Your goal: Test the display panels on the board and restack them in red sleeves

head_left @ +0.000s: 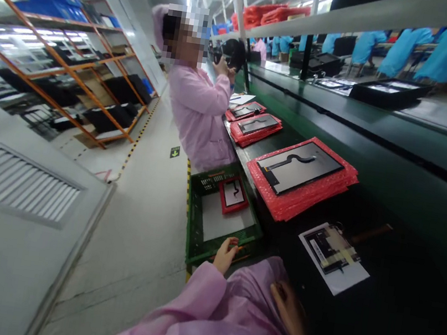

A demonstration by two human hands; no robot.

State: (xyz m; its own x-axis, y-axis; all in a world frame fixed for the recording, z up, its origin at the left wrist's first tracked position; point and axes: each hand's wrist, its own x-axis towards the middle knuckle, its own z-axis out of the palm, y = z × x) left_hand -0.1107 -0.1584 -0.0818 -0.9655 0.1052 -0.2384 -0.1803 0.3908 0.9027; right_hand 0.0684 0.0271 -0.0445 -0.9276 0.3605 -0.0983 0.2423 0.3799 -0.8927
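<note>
My left hand [226, 254] is at the near rim of a green plastic crate [191, 241], fingers loosely bent and apart, with no object visible in it. Inside the crate lies a small display panel [233, 192] on red bubble wrap, above a white sheet. My right hand [288, 309] rests against my pink smock by the bench edge; its fingers are loosely curled and partly shaded, and I see nothing held. To its right, a taped circuit assembly with a ribbon cable [329, 247] lies on white paper [343, 280].
A larger display panel [301, 168] tops a red bubble-wrap stack [306, 205] on the dark bench. Two smaller stacks [257, 125] lie farther along. A co-worker in pink [202, 108] stands beyond the crate. An orange shelf rack [81, 79] and a grey vented panel [23, 182] are left.
</note>
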